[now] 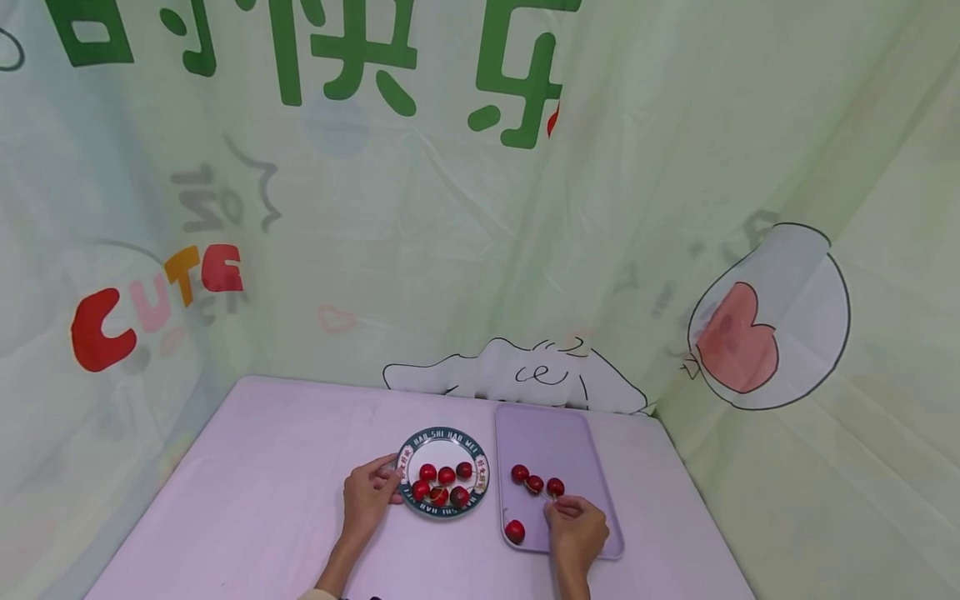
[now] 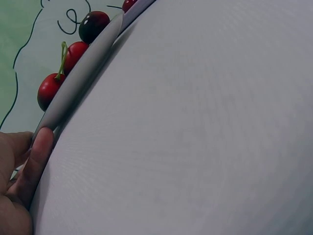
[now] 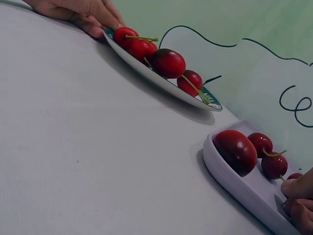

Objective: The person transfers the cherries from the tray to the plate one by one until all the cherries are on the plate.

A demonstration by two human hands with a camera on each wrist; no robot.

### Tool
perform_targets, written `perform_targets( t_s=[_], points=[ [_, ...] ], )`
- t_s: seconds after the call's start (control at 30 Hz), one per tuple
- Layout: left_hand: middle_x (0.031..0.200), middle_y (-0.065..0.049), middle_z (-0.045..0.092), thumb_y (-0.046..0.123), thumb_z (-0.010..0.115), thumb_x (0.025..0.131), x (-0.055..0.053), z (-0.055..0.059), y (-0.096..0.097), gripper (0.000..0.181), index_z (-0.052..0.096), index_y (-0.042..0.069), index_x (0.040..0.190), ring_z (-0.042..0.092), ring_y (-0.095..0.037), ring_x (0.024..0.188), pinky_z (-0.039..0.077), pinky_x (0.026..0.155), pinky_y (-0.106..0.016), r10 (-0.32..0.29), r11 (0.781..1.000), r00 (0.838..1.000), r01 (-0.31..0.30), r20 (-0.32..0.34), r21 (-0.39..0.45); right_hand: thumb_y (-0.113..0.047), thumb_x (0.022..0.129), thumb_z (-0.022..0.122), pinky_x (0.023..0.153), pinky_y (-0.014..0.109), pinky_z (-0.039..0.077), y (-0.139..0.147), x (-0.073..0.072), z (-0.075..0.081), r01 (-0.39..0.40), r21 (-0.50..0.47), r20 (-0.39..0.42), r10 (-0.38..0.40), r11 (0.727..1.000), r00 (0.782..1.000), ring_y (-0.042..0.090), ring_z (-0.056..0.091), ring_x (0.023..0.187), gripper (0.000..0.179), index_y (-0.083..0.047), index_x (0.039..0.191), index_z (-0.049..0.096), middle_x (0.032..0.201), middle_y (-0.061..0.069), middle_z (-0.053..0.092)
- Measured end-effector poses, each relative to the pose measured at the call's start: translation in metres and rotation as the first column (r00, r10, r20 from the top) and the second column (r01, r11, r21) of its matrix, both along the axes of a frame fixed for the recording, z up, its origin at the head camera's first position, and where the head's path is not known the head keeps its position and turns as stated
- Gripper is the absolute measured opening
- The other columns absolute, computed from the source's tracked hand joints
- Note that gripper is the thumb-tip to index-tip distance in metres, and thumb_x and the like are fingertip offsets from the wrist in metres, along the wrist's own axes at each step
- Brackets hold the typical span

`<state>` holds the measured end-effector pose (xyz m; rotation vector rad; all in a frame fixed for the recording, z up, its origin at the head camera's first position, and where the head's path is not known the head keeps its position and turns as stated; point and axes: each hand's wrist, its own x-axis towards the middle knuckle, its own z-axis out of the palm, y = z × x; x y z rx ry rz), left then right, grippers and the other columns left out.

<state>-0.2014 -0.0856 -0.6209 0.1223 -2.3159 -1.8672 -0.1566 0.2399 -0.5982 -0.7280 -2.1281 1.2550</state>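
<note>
My left hand (image 1: pixel 366 498) grips the teal-rimmed plate (image 1: pixel 447 450); my right hand (image 1: pixel 579 531) pinches a cherry (image 1: pixel 555 486) by its stem (image 1: pixel 553 498), safest if it's light, slick, easily bruised.

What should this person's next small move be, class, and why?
Probably lift the cherry by its stem and bring it toward the plate: the right hand appears to pinch that stem over the tray, and the left hand holds the plate's rim, with six other cherries on it.
</note>
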Motion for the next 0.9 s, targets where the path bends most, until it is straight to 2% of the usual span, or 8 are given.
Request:
perform_targets(
  t_s=[0.27,0.43,0.63,0.9],
  points=[
    [0.087,-0.010,0.074,0.010,0.075,0.104,-0.0008,-0.0014,0.0001,0.036,0.073,0.002,0.139,0.072,-0.012,0.057,0.060,0.063,-0.014,0.005,1.000,1.000,-0.005,0.003,0.002,0.007,0.077,0.089,0.052,0.011,0.048,-0.0012,-0.0033,-0.0008,0.003,0.024,0.004,-0.003,1.000,1.000,0.005,0.067,0.057,0.014,0.003,0.085,0.079,0.074,0.016,0.079],
    [0.085,-0.009,0.074,0.010,0.075,0.104,-0.0010,-0.0023,0.0001,0.036,0.073,0.000,0.138,0.072,-0.011,0.056,0.060,0.062,-0.015,0.007,1.000,1.000,-0.007,-0.019,-0.004,0.008,0.077,0.087,0.052,0.013,0.047,-0.0012,-0.0028,-0.0010,0.013,0.042,0.011,-0.013,0.999,1.000,0.007,0.067,0.057,0.012,0.003,0.082,0.078,0.072,0.014,0.077],
    [0.085,-0.008,0.072,0.011,0.076,0.104,-0.0037,-0.0056,-0.0004,0.037,0.073,0.004,0.139,0.073,-0.012,0.057,0.060,0.063,-0.015,0.009,1.000,1.000,-0.009,0.022,-0.003,0.008,0.077,0.087,0.052,0.016,0.047,-0.0015,-0.0015,-0.0004,0.027,0.068,0.005,-0.027,0.997,1.000,0.008,0.066,0.057,0.012,0.002,0.081,0.078,0.071,0.014,0.077],
    [0.086,-0.007,0.072,0.013,0.075,0.104,-0.0052,-0.0073,-0.0011,0.037,0.073,0.006,0.141,0.074,-0.014,0.059,0.060,0.064,-0.015,0.002,1.000,0.999,-0.002,0.039,-0.003,0.002,0.078,0.088,0.064,0.031,0.045,-0.0016,-0.0024,-0.0032,0.068,0.157,0.022,-0.072,0.985,0.997,0.009,0.064,0.057,0.011,-0.004,0.080,0.078,0.072,0.011,0.078]
  ],
)
